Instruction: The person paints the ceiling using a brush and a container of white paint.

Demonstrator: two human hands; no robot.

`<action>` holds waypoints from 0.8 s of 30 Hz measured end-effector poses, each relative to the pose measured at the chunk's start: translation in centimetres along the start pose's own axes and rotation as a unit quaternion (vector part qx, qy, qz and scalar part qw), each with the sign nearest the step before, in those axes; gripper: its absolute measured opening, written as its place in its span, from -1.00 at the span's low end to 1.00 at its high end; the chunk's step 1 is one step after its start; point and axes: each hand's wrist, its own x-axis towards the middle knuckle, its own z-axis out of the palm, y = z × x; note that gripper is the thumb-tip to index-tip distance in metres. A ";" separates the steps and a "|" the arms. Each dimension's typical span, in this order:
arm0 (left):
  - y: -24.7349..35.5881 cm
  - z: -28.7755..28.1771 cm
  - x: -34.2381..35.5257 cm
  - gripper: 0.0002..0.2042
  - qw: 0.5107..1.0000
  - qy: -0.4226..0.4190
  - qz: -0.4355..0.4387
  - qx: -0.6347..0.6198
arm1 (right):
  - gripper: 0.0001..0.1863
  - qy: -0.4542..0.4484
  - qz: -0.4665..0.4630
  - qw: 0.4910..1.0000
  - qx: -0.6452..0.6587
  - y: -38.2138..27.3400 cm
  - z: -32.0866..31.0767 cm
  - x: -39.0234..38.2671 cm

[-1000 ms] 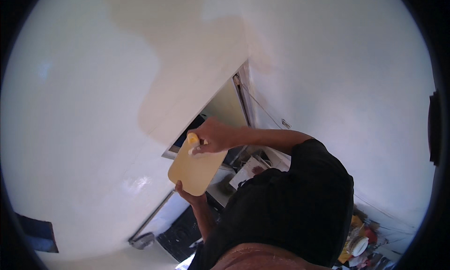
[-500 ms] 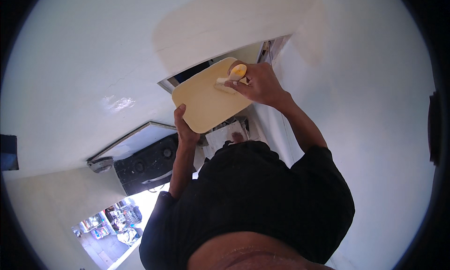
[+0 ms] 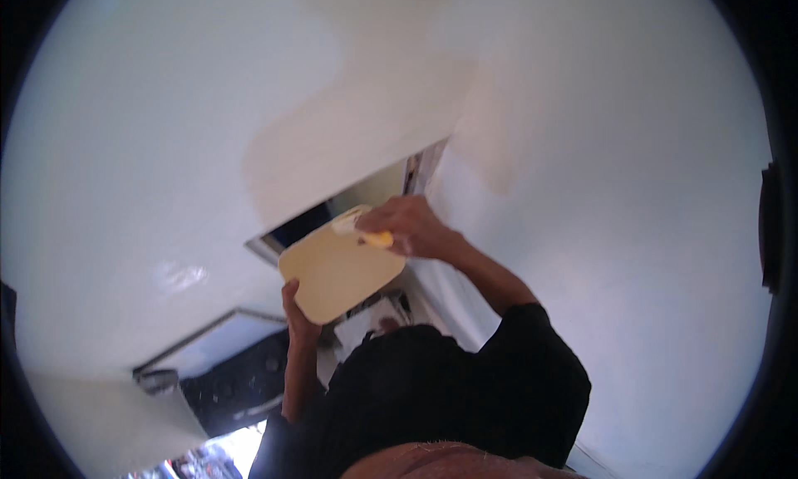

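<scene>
My left hand [image 3: 299, 314] grips the lower left edge of a shallow cream tray [image 3: 339, 271] with rounded corners, the thumb lying over its rim. My right hand [image 3: 416, 226] is closed around a paintbrush [image 3: 378, 239] with a yellow-orange handle. The pale bristle end of the brush is at the tray's upper edge; motion blur hides whether it touches. Past the tray spreads a white wall with a darker beige patch [image 3: 320, 147] on it, running up from above a recessed opening.
Behind the tray, the recessed opening [image 3: 303, 228] has dark contents. A black gas stove [image 3: 237, 381] stands at lower left beside a pale framed panel [image 3: 208, 342]. Another white wall [image 3: 615, 230] rises on my right. Bright, cluttered shelves or goods show at the bottom left.
My view has tilted up, so the tray and both hands sit lower in it. The brush has lifted off the tray's middle to its upper edge, its handle now pointing down to the right.
</scene>
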 end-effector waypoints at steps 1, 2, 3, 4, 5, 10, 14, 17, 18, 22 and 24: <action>-0.7 -2.1 0.5 -0.49 1.000 -0.025 0.001 0.010 | -0.66 -0.012 -0.001 1.000 -0.019 -0.6 -0.2 0.2; -1.5 -3.6 1.0 -0.49 0.997 -0.024 0.006 0.071 | -0.66 -0.007 -0.008 0.999 -0.039 -0.9 -0.5 0.1; -1.1 -2.2 0.7 -0.49 0.997 -0.039 0.017 0.067 | -0.68 0.028 0.006 0.999 -0.018 -1.2 -1.0 -0.2; -0.1 0.1 -0.1 -0.53 0.999 -0.005 0.019 0.036 | -0.70 0.063 0.016 0.998 0.004 -1.5 -1.6 -0.3; 0.4 1.4 -0.4 -0.56 0.999 0.028 0.019 0.002 | -0.70 0.068 0.007 0.998 -0.014 -1.9 -2.3 -0.5; 0.0 2.0 0.3 -0.54 1.000 -0.009 0.030 0.000 | -0.75 -0.032 0.108 0.990 0.079 -3.8 -4.1 -1.0; -0.3 2.1 1.0 -0.51 0.999 -0.028 0.046 0.007 | -0.77 -0.139 0.138 0.972 0.130 -4.7 -4.4 -0.4; 0.1 2.9 0.9 -0.50 0.997 -0.051 0.049 0.013 | -0.76 -0.127 0.138 0.965 0.184 -4.6 -3.9 -1.0; 0.2 3.0 0.6 -0.50 0.997 -0.062 0.045 0.017 | -0.76 -0.128 0.139 0.965 0.184 -4.6 -4.0 -1.1; 0.0 2.5 0.8 -0.50 0.998 -0.057 0.025 -0.020 | -0.74 -0.089 0.135 0.960 0.226 -4.5 -3.8 -0.4; 0.7 2.7 0.8 -0.50 0.998 -0.059 -0.004 -0.035 | -0.72 -0.073 0.137 0.973 0.172 -4.2 -3.6 0.6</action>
